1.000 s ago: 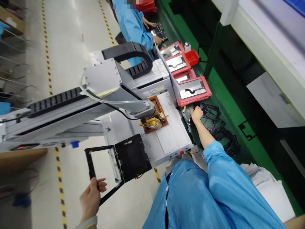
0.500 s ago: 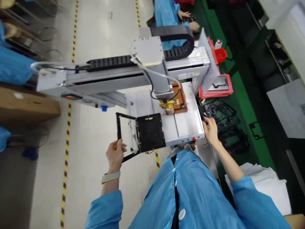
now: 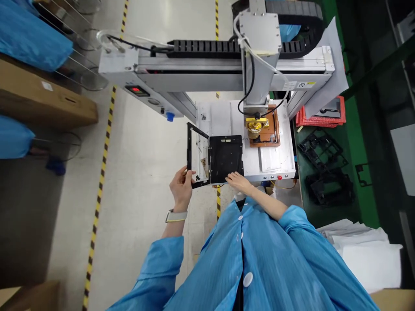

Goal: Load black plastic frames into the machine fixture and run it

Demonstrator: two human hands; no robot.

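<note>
A black fixture with a hinged open frame and a flat black plate sits at the front left of the machine bed. My left hand is closed around the lower left part of the raised frame. My right hand rests with its fingers stretched over the plate's lower right corner. Above the bed, the machine's yellow and brass tool head hangs over an orange-brown fixture that has a dark part in it.
The machine's grey crossbeam spans the bed. Red buttons line its front edge. At right, a green bench carries black plastic frames and red trays. White sheets lie lower right; cardboard boxes stand left.
My right hand has moved left from the bed's right front corner to the black plate. My left hand still holds the frame, which stands more raised. The camera view has shifted.
</note>
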